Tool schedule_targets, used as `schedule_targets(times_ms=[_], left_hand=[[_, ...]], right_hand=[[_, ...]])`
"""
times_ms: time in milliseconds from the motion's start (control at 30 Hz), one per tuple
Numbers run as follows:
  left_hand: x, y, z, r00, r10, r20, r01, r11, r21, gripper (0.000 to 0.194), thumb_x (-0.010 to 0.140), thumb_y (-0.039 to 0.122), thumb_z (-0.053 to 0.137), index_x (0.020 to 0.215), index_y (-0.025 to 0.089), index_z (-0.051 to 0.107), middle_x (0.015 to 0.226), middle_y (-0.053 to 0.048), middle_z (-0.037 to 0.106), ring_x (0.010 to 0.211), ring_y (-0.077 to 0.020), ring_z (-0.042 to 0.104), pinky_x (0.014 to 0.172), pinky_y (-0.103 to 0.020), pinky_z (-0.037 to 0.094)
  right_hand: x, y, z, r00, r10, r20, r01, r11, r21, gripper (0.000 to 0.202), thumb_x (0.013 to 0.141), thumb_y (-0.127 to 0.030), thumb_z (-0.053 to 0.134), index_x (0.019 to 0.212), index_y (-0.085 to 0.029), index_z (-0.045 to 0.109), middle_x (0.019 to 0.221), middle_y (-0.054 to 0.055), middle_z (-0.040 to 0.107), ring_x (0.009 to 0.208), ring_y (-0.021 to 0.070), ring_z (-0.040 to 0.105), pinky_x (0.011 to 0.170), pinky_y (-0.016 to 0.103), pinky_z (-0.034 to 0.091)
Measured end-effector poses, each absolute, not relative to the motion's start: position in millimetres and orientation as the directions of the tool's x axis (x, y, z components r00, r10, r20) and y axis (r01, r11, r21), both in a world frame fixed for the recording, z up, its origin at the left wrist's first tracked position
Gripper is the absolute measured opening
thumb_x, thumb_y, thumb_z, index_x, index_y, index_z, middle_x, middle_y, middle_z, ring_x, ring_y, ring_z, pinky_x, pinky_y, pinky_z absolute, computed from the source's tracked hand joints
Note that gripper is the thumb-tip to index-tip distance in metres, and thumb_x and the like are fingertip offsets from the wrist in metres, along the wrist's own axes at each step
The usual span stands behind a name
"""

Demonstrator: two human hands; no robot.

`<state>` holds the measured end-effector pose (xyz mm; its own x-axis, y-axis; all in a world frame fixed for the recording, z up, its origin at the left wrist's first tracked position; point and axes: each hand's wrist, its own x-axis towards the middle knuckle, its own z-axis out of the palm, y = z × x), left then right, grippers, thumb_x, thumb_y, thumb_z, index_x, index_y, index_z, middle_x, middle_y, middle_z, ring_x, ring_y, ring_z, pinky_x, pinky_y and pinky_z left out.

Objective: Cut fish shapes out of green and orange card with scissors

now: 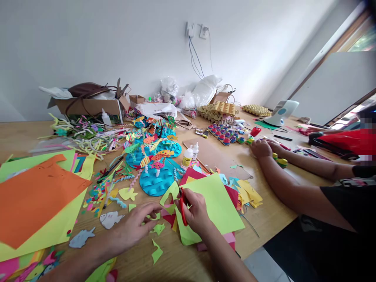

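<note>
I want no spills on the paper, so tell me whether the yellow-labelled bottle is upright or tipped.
Upright: the yellow-labelled bottle stands with its white nozzle pointing up, close beside another small white bottle.

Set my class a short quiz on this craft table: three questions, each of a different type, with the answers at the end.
1. Multiple choice: what does the wearer's right hand hold?
a) a glue bottle
b) red-handled scissors
c) a black pen
2. True or false: the large orange sheet lies on top of yellow-green paper.
3. Fill the gap: the round base closest to the scissors is coloured ____.

Key: 1 b; 2 true; 3 blue
</note>
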<state>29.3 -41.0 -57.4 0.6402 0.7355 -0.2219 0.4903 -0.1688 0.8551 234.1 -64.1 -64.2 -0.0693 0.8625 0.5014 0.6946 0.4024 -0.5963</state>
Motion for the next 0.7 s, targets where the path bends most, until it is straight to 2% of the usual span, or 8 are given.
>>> schedule_targets(times_ms=[67,167,233,333,467,533,700], left_hand=[[30,-38,-60,0.599,0.755,-0.267,0.389,0.017,0.921,0.041,0.079,0.031,0.056,0.118,0.019,0.056,0.118,-0.012,0.063,0.109,-0.026,0.057,0.092,-0.039,0.045],[31,-37,-61,0.552,0.761,-0.341,0.248,0.24,0.938,0.048,0.072,0.037,0.067,0.116,0.021,0.056,0.116,-0.01,0.063,0.11,-0.0263,0.057,0.094,-0.04,0.044],[35,-41,-58,0.553,0.746,-0.371,0.154,0.346,0.926,0.047,0.073,0.04,0.068,0.115,0.022,0.058,0.12,-0.01,0.063,0.113,-0.0262,0.056,0.094,-0.04,0.044],[44,-52,-53,0.59,0.695,-0.412,0.059,0.472,0.88,0.047,0.073,0.042,0.07,0.115,0.024,0.06,0.127,-0.009,0.06,0.117,-0.0261,0.054,0.098,-0.04,0.042],[56,-64,-61,0.614,0.646,-0.454,0.033,0.553,0.832,0.052,0.068,0.042,0.075,0.116,0.027,0.061,0.134,-0.008,0.056,0.126,-0.0264,0.047,0.102,-0.039,0.038],[59,-68,-72,0.629,0.638,-0.445,0.011,0.565,0.825,0.053,0.064,0.043,0.078,0.113,0.027,0.064,0.131,-0.008,0.059,0.123,-0.0283,0.049,0.098,-0.039,0.041],[64,-73,-89,0.589,0.645,-0.488,0.007,0.599,0.801,0.049,0.068,0.039,0.075,0.113,0.024,0.065,0.13,-0.011,0.059,0.12,-0.028,0.051,0.093,-0.037,0.042]], right_hand=[[249,-70,-48,0.014,0.876,0.482,0.717,0.327,-0.616,0.027,0.085,-0.036,0.048,0.064,-0.022,0.041,0.05,-0.004,0.044,0.044,0.0113,0.039,0.045,0.021,0.03],[287,-78,-32,0.239,0.912,0.333,0.786,0.02,-0.618,0.026,0.078,-0.041,0.057,0.066,-0.022,0.043,0.051,-0.004,0.045,0.045,0.013,0.04,0.044,0.022,0.03],[316,-85,-32,0.342,0.905,0.253,0.827,-0.163,-0.538,0.027,0.072,-0.041,0.063,0.066,-0.023,0.043,0.051,-0.004,0.047,0.047,0.0148,0.043,0.045,0.023,0.028],[352,-99,-47,0.42,0.9,0.12,0.855,-0.348,-0.385,0.019,0.076,-0.034,0.057,0.068,-0.023,0.045,0.054,-0.002,0.05,0.05,0.0166,0.046,0.048,0.024,0.028],[373,-119,-69,0.511,0.857,0.068,0.823,-0.464,-0.329,0.011,0.078,-0.027,0.054,0.07,-0.022,0.048,0.058,0.001,0.054,0.054,0.0194,0.052,0.047,0.024,0.025],[377,-126,-75,0.542,0.839,0.054,0.807,-0.501,-0.314,0.011,0.079,-0.025,0.053,0.07,-0.022,0.049,0.06,0.002,0.055,0.056,0.0198,0.053,0.046,0.024,0.023],[379,-129,-81,0.525,0.851,0.01,0.805,-0.492,-0.331,0.014,0.077,-0.023,0.053,0.065,-0.022,0.046,0.06,0.001,0.055,0.057,0.0186,0.052,0.047,0.024,0.025]])
